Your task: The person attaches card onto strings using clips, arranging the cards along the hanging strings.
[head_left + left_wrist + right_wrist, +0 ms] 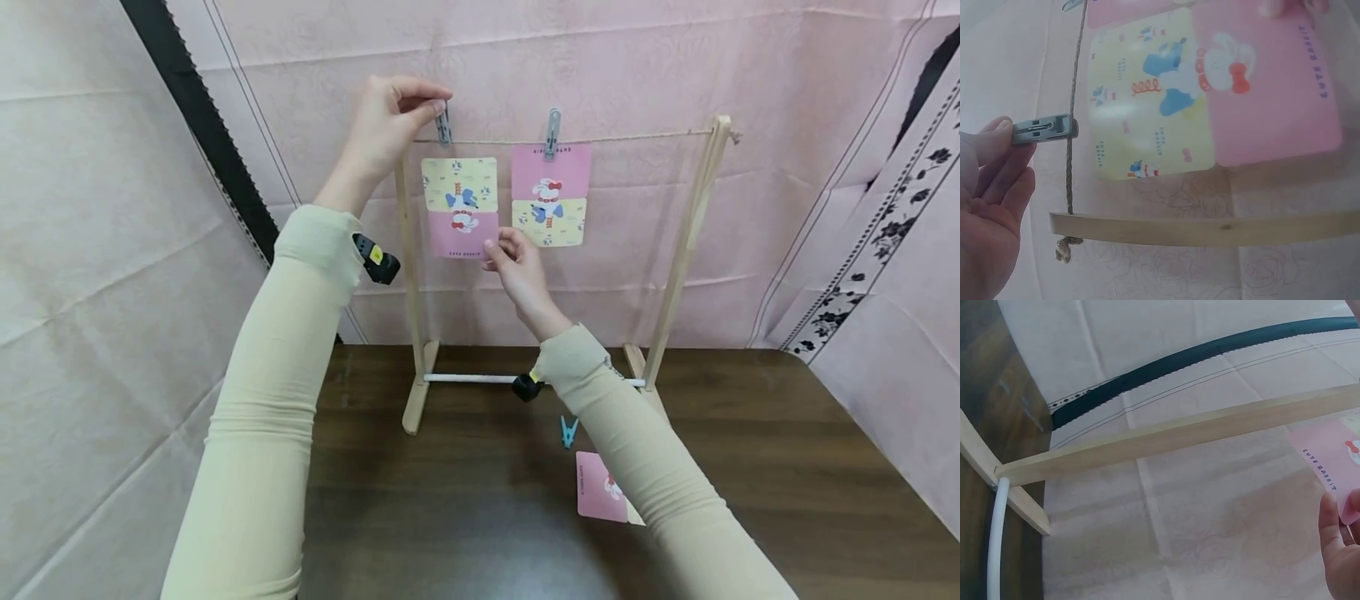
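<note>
My left hand (390,117) pinches a grey clothespin (1044,128) by its handle end; its other end meets the rope (1071,169) near the left post. My right hand (522,275) holds a pink and yellow rabbit card (461,208) between thumb and fingers at its lower right corner. This card sits just under the rope, with a small gap between its top edge and the clothespin. To the right, a similar card (550,221) hangs from the rope by another grey clothespin (552,133). The right wrist view catches only part of the held card (1317,450).
The rope spans a wooden frame with a left post (411,267), a right post (686,250) and a white lower bar (468,378). On the brown table (420,517) lie a blue clothespin (568,432) and another card (597,487), partly behind the right sleeve. A pink cloth hangs behind.
</note>
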`<state>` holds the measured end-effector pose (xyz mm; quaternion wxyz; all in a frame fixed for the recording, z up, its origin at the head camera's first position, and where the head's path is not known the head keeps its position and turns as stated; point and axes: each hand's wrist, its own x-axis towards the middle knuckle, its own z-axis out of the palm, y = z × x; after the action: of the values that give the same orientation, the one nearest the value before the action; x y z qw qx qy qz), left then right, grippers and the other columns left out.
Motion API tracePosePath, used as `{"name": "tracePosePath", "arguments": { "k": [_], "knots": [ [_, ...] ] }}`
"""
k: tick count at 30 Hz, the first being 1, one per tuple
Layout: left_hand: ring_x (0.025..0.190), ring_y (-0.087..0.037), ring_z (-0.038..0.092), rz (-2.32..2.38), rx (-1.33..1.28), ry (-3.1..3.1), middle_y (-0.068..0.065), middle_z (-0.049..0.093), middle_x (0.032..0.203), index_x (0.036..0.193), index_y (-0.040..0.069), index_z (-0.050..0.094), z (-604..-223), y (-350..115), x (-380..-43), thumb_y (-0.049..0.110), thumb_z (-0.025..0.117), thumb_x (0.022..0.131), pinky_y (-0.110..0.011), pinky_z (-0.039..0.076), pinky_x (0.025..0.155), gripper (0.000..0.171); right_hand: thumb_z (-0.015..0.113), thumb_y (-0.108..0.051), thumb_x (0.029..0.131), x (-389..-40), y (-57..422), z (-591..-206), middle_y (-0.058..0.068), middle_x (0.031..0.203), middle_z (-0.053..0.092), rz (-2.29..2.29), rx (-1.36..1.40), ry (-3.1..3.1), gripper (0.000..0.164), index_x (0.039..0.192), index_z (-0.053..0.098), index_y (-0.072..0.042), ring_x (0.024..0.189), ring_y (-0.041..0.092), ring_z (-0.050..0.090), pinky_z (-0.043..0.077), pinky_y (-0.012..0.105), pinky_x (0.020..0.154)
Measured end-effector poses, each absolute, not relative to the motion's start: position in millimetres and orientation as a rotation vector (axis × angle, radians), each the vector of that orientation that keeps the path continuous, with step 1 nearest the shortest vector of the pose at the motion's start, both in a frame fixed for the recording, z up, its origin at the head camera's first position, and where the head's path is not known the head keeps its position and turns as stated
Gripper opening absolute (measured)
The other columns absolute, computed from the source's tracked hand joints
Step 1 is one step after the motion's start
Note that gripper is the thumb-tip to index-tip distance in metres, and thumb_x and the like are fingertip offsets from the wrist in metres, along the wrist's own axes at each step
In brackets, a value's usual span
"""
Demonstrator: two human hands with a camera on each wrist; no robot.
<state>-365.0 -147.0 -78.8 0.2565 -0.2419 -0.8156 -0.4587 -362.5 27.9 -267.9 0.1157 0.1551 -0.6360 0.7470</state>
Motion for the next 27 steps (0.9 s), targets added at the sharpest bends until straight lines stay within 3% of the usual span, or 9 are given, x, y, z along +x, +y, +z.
{"name": "tracePosePath", "arguments": {
  "k": [7,20,27],
  "knots": [
    [0.105,-0.013,0.065,-1.254,-0.654,-2.232,-0.011,0.070,0.122,0.116,0.000,0.073,-79.1,-146.7,-365.9,0.004,0.065,0.098,-0.022,0.049,0.096,0.020,0.058,-0.005,0.102,-365.5,26.0,-262.3,0.019,0.109,0.068,2.200,0.433,-1.839,0.022,0.122,0.056,0.005,0.090,0.023,0.064,0.056,0.030,0.082],
    [0.103,-0.013,0.065,-1.248,-0.618,-2.304,-0.009,0.071,0.122,0.117,0.002,0.072,-83.6,-144.9,-363.4,0.008,0.065,0.098,-0.022,0.049,0.094,0.021,0.058,-0.004,0.102,-366.1,21.1,-258.7,0.015,0.105,0.068,2.225,0.444,-1.811,0.021,0.120,0.057,0.005,0.094,0.030,0.063,0.055,0.040,0.089],
    [0.102,-0.013,0.065,-1.195,-0.585,-2.347,-0.007,0.072,0.121,0.118,0.004,0.073,-86.6,-142.2,-365.1,0.010,0.066,0.098,-0.022,0.050,0.091,0.022,0.058,-0.006,0.102,-366.0,21.1,-258.9,0.013,0.103,0.068,2.225,0.436,-1.829,0.022,0.121,0.057,0.005,0.081,0.013,0.063,0.057,0.032,0.084]
  ]
}}
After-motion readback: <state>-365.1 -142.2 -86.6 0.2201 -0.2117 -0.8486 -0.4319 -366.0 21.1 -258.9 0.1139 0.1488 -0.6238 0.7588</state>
